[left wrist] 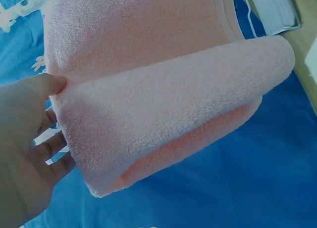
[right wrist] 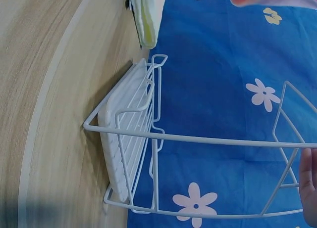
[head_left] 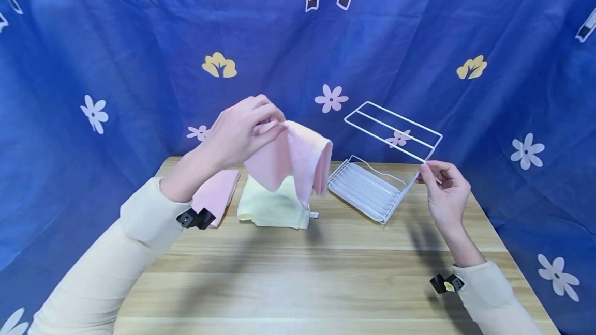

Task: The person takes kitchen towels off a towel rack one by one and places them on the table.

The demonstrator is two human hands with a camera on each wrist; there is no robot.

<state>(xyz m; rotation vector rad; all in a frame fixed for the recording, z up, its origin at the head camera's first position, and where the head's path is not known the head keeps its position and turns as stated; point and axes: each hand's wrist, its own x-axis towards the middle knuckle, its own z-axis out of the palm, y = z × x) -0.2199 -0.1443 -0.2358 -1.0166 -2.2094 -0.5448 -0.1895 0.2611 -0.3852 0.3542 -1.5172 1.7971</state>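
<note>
My left hand (head_left: 239,128) pinches the edge of a folded pink towel (head_left: 313,151) and holds it in the air. The towel's loose folds hang down to the right; in the left wrist view its fluffy pink towel (left wrist: 163,104) layers droop away from my thumb. At the right, my right hand (head_left: 446,193) grips an upper corner of a two-tier white wire rack (right wrist: 223,140) between thumb and fingers. The rack stands on the table with a white tray (head_left: 365,191) in its bottom tier and bare wires on top.
Beneath the held towel, a folded pale yellow towel (head_left: 274,210) lies on the wooden table (head_left: 288,283). Another folded pink towel (head_left: 218,193) lies left of it, partly behind my left wrist. A blue patterned curtain (head_left: 279,30) hangs behind the table and at both sides.
</note>
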